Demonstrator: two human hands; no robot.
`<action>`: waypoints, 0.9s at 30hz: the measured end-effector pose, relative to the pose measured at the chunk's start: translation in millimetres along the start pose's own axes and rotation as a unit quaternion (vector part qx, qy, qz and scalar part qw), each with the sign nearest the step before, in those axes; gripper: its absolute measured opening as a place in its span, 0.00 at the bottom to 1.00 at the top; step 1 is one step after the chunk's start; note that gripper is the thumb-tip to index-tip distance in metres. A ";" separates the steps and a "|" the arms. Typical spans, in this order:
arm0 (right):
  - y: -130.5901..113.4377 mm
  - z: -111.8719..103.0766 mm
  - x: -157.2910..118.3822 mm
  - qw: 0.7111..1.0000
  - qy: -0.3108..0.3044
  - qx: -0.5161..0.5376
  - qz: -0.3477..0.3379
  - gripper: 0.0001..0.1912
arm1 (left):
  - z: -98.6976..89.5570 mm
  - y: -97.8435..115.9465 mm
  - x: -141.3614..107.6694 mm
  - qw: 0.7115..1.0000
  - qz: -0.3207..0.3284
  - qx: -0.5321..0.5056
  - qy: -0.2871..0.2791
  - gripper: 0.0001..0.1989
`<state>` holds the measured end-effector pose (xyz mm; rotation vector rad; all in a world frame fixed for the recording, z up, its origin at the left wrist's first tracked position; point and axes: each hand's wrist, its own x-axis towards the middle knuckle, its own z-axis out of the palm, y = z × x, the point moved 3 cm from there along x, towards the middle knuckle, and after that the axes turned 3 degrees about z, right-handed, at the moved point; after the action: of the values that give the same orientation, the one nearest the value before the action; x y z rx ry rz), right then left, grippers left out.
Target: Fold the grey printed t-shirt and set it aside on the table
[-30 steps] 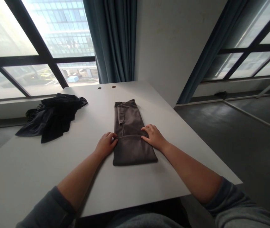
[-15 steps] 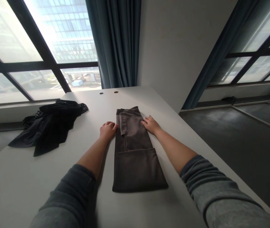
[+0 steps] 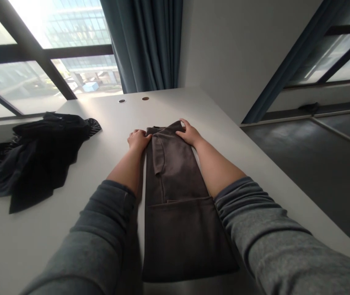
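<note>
Showing both forearms reaching forward over a white table (image 3: 169, 102), the head view had the left hand (image 3: 138, 140) and right hand (image 3: 190, 133) at the far end of the folded brown trousers (image 3: 175, 205). The trousers lay flat and lengthwise on the table, pointing away from the person, with their near end close to the table's near edge. Left hand sat on the far left edge of the cloth, fingers (image 3: 135, 133) slightly curled, partly on the fabric and partly over the edge. Right hand was at the far right corner, fingers spread a little and thumb on top of the cloth. Neither hand was wide open, but couldn't tell if either one actually pinched the fabric. Hands were fairly close together, with the narrow top of the trousers between them. A pocket seam (image 3: 159, 155) ran down the upper part, and a folded band (image 3: 184, 237) covered the near part. Grey sleeves (image 3: 273, 229) covered both arms, running beside the trousers. A crumpled black garment (image 3: 39, 157) lay well left of the left hand, hanging partly off the table's left side. Two round holes (image 3: 133, 99) sat near the far edge, with a blue curtain (image 3: 141, 41) and window (image 3: 79, 69) behind.
</note>
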<state>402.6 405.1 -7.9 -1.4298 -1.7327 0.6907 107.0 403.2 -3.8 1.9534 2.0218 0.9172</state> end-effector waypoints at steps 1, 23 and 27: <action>0.1 -0.1 -0.6 0.999 -0.012 0.045 -0.009 0.45 | 2.4 0.8 4.2 1.000 0.002 -0.002 -0.007 0.17; -46.1 -38.1 -27.2 0.964 0.021 0.251 -0.088 0.39 | -48.0 41.4 -25.6 0.849 0.140 -0.503 -0.084 0.15; -55.6 -47.9 -50.2 0.957 0.015 0.278 -0.084 0.40 | -63.9 42.3 -44.1 0.840 0.167 -0.508 -0.095 0.13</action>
<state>415.0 340.9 52.2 -0.8903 -1.4559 0.9624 113.7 339.7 57.3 1.6222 0.7406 1.3948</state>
